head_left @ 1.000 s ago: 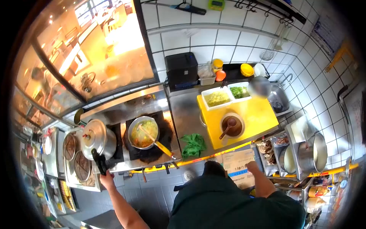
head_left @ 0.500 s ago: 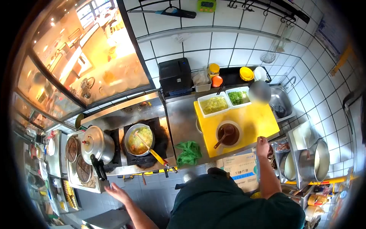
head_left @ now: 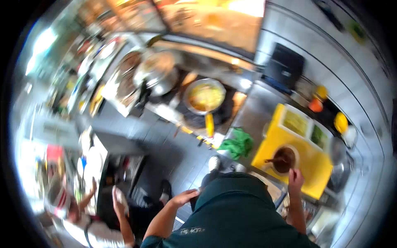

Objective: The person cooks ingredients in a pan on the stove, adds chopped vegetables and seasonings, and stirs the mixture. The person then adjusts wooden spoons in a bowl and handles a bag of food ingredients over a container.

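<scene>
My left hand [head_left: 184, 197] is beside my waist with its fingers stretched out, holding nothing visible. Close to the front edge of the yellow board [head_left: 264, 153], my right hand [head_left: 295, 177] is curled closed, with nothing visible in it, by a round container of brown sauce [head_left: 284, 159] with a ladle across it. White trays of pale yellow food [head_left: 295, 122] and chopped greens [head_left: 319, 136] sit at the board's back. A pan [head_left: 205, 96] of yellow food stands on the stove, its yellow handle pointing toward me. The view is blurred by motion.
Left of the pan is a large lidded pot [head_left: 159, 74] with a black handle. A green cloth [head_left: 236, 143] lies on the counter's front edge. At lower left, a person in a cap [head_left: 60, 202] stands with hands out near a counter [head_left: 98, 165].
The view has swung left, bringing the other person into sight. My left hand has moved from near the lidded pot to my waist. My right hand is now nearer the sauce container.
</scene>
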